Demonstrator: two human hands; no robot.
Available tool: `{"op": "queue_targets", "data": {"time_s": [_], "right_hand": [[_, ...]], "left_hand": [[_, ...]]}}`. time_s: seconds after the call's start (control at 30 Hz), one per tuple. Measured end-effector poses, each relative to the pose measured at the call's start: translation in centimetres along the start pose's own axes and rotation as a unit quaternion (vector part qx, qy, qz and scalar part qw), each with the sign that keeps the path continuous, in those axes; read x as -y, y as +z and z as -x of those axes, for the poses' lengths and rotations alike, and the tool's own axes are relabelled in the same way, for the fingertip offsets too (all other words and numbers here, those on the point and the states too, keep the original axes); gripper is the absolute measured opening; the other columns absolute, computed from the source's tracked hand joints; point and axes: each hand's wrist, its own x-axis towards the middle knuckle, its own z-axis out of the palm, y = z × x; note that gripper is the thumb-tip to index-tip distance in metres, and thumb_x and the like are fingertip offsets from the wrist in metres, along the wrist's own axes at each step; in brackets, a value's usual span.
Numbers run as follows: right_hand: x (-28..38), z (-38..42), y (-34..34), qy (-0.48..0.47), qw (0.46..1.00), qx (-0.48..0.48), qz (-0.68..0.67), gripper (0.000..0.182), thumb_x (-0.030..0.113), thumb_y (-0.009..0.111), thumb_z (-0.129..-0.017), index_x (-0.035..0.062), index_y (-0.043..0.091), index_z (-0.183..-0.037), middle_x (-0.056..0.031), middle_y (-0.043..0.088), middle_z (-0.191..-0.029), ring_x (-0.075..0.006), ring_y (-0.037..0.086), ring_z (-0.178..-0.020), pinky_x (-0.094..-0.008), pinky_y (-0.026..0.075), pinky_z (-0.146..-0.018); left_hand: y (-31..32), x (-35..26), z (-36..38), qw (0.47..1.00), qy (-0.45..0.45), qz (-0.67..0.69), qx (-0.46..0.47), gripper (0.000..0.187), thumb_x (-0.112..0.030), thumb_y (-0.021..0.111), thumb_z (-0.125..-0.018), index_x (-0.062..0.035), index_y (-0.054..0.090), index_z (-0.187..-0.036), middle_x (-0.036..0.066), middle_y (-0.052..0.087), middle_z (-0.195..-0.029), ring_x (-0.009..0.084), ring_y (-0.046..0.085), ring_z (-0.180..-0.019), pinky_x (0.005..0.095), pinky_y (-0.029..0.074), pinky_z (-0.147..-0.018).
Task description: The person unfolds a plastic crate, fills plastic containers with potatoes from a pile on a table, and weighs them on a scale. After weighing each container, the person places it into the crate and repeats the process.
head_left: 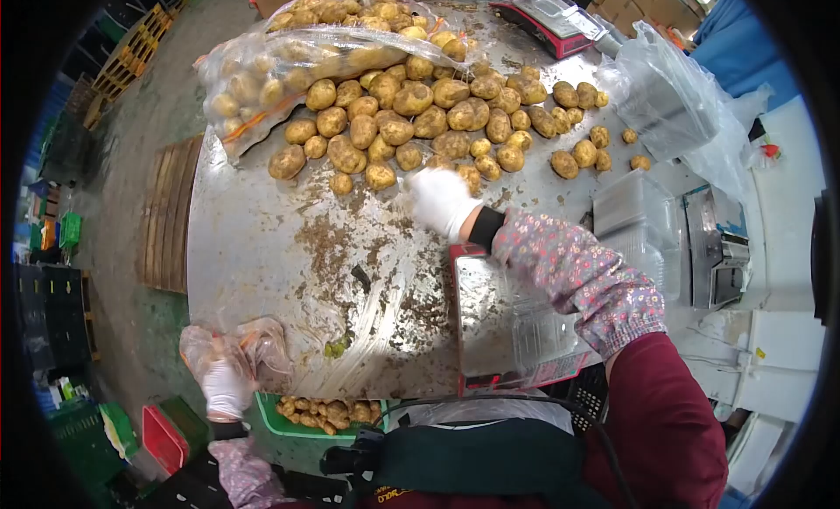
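My right hand [440, 201], in a white glove, reaches to the near edge of a heap of potatoes [398, 115] on the metal table [254, 220]. Its fingers are blurred, and whether they hold anything is hidden. At the table's near left corner my left hand [226, 388], also gloved in white, is closed on a crumpled clear plastic bag [262, 345]. Under my right forearm lies a red-edged scale [490, 308], with clear plastic trays [547, 330] on its right part.
A large bag of potatoes [254, 80] lies at the far left. Another scale [547, 24] stands at the back. Clear containers [634, 216] and plastic film [665, 98] are on the right. A green crate [280, 421] of small brown produce sits below the table's near edge.
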Motion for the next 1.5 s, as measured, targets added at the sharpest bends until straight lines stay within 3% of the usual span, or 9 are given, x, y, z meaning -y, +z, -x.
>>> {"op": "queue_targets", "data": {"time_s": [0.23, 0.33, 0.4, 0.47, 0.7, 0.87, 1.17, 1.37, 1.5], "right_hand": [[-7.5, -1.5, 4.6, 0.019, 0.992, 0.031, 0.121, 0.069, 0.032, 0.071, -0.082, 0.0191, 0.043, -0.144, -0.0233, 0.057, -0.119, -0.0389, 0.057, -0.112, -0.0547, 0.046, -0.089], [-9.2, -1.2, 4.8, -0.051, 0.987, 0.021, 0.148, 0.074, 0.034, 0.069, -0.084, 0.0202, 0.037, -0.149, -0.0258, 0.055, -0.12, -0.0412, 0.056, -0.11, -0.0535, 0.047, -0.09], [-10.5, -0.7, 4.9, -0.135, 0.982, 0.037, 0.127, 0.074, 0.033, 0.066, -0.085, 0.0222, 0.033, -0.151, -0.0285, 0.052, -0.119, -0.0427, 0.054, -0.11, -0.0522, 0.048, -0.089], [-11.2, -0.6, 5.6, -0.146, 0.98, 0.061, 0.119, 0.075, 0.032, 0.064, -0.086, 0.0236, 0.029, -0.152, -0.0283, 0.051, -0.12, -0.0427, 0.058, -0.104, -0.0512, 0.051, -0.084], [-11.8, -2.9, 5.2, 0.027, 0.982, 0.097, -0.157, 0.076, 0.041, 0.074, -0.082, 0.0137, 0.041, -0.146, -0.0239, 0.062, -0.12, -0.0329, 0.063, -0.11, -0.0406, 0.052, -0.088], [-12.7, -1.9, 0.9, 0.238, 0.495, 0.286, -0.785, 0.048, 0.041, 0.06, -0.095, 0.0041, 0.059, -0.125, -0.0135, 0.069, -0.112, -0.0278, 0.07, -0.084, -0.0412, 0.061, -0.073], [-12.6, 2.9, -3.5, 0.249, 0.424, 0.194, -0.849, 0.048, 0.045, 0.061, -0.094, 0.0096, 0.058, -0.126, -0.0119, 0.068, -0.114, -0.0274, 0.07, -0.087, -0.046, 0.062, -0.071], [-13.0, 5.4, -5.1, 0.198, 0.382, 0.17, -0.887, 0.057, 0.053, 0.048, -0.098, 0.0102, 0.052, -0.136, -0.0179, 0.064, -0.122, -0.0397, 0.068, -0.082, -0.0482, 0.06, -0.068], [-13.9, 7.2, -5.8, 0.209, 0.393, 0.147, -0.883, 0.06, 0.054, 0.047, -0.098, 0.0099, 0.049, -0.139, -0.0182, 0.062, -0.126, -0.0378, 0.068, -0.088, -0.0482, 0.059, -0.072]], "left_hand": [[-7.4, -4.6, -1.1, 0.939, -0.145, -0.3, -0.091, 0.081, -0.044, 0.068, -0.084, 0.0005, 0.039, -0.146, 0.022, 0.048, -0.144, 0.0321, 0.042, -0.138, 0.0438, 0.027, -0.116], [-6.7, -4.9, -4.7, 0.999, 0.027, -0.024, -0.012, 0.076, -0.044, 0.066, -0.086, -0.0053, 0.041, -0.146, 0.014, 0.045, -0.149, 0.0292, 0.035, -0.143, 0.053, 0.018, -0.118], [-0.2, -1.4, -11.1, 0.809, -0.085, -0.506, -0.286, 0.079, -0.044, 0.071, -0.082, -0.0113, 0.041, -0.147, 0.011, 0.043, -0.151, 0.0306, 0.031, -0.145, 0.0579, 0.016, -0.117], [-6.3, -9.1, -9.6, 0.968, 0.027, -0.182, -0.169, 0.076, -0.04, 0.068, -0.084, -0.0152, 0.037, -0.149, 0.013, 0.045, -0.147, 0.0317, 0.031, -0.144, 0.054, 0.017, -0.118], [-2.8, -23.6, -16.4, 0.901, 0.255, 0.141, -0.321, 0.025, -0.034, 0.063, -0.092, -0.0152, 0.07, -0.107, 0.008, 0.071, -0.092, 0.0265, 0.068, -0.079, 0.0385, 0.054, -0.073], [-0.4, -32.5, -22.6, 0.841, 0.357, 0.129, -0.385, 0.044, -0.028, 0.066, -0.087, -0.0135, 0.059, -0.128, 0.017, 0.06, -0.126, 0.0327, 0.057, -0.115, 0.0437, 0.047, -0.095], [1.6, -37.7, -25.7, 0.873, 0.295, 0.103, -0.375, 0.026, -0.023, 0.07, -0.077, -0.0104, 0.059, -0.097, 0.012, 0.059, -0.098, 0.0346, 0.057, -0.095, 0.0471, 0.048, -0.079], [0.5, -35.1, -28.8, 0.69, 0.151, 0.697, -0.126, 0.012, -0.009, 0.067, -0.089, -0.0001, 0.066, -0.097, 0.004, 0.07, -0.089, 0.0112, 0.064, -0.078, 0.026, 0.051, -0.073], [-4.8, -35.9, -26.8, 0.822, 0.215, 0.361, -0.385, 0.043, -0.021, 0.061, -0.09, -0.0102, 0.059, -0.132, 0.013, 0.069, -0.115, 0.0278, 0.068, -0.102, 0.0366, 0.053, -0.089]]}}
